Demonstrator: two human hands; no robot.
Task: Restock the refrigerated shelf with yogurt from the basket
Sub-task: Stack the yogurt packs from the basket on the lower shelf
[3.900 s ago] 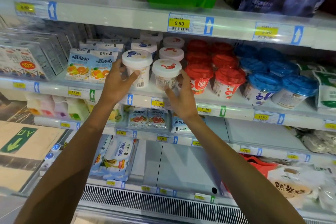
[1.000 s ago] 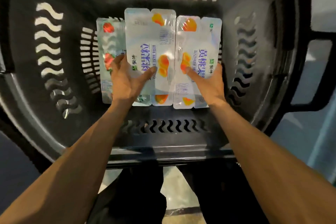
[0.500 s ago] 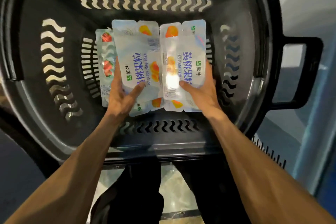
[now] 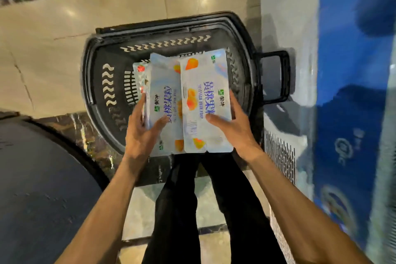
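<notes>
A black plastic basket (image 4: pixel 98 83) stands on the tiled floor below me. My left hand (image 4: pixel 143 133) grips a flat white-and-blue yellow-peach yogurt pack (image 4: pixel 166 100) by its near left edge, thumb on top. My right hand (image 4: pixel 231 126) holds a second yellow-peach yogurt pack (image 4: pixel 203 92) the same way by its near right edge. Both packs are raised above the basket, side by side. A strawberry yogurt pack (image 4: pixel 140 77) shows partly beneath them at the left, still in the basket.
The blue front of the refrigerated case (image 4: pixel 353 113) and its vent grille (image 4: pixel 280 156) run down the right. A dark rounded object (image 4: pixel 42 188) fills the lower left. My black-trousered legs (image 4: pixel 192 210) stand just behind the basket. The shelf itself is out of view.
Both hands closed on the two peach packs and lifted them up out of the basket. The camera pulled back, so the basket looks smaller and the floor shows.
</notes>
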